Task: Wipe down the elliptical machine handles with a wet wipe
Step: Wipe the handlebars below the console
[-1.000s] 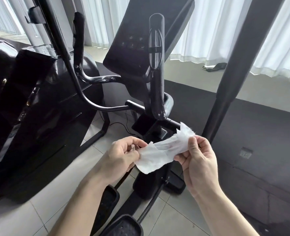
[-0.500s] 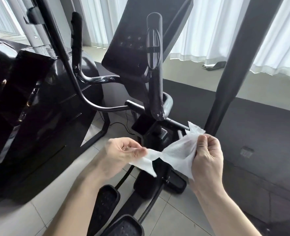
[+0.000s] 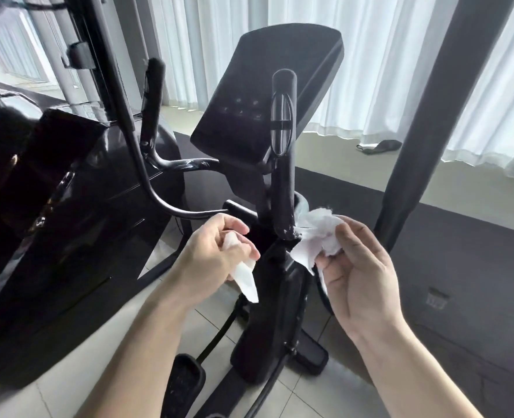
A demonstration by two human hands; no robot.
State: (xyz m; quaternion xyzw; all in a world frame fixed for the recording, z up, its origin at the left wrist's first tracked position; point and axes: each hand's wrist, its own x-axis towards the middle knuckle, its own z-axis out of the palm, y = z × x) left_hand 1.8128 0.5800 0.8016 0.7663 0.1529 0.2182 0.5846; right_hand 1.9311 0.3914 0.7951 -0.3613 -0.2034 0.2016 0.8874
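The task seems to be only at its start. The wet wipe point(image 3: 313, 239) touches the lower end of the near handle point(image 3: 282, 176), just where the grip meets the frame. The upper part of this handle, and the far handle point(image 3: 151, 98) on the other side of the screen panel point(image 3: 267, 95), have no wipe on them, so I judge that most of the wiping is left to do. I cannot tell from the picture whether any surface is already wet.

The left hand point(image 3: 216, 254) is to the left of the near handle, its fingers curled around one end of the wipe, which hangs down below the fist. The right hand point(image 3: 361, 273) is to the right of the handle with the palm turned up, and pinches the crumpled part of the wipe against the grip. I cannot tell if the wipe passes behind the handle in one piece.
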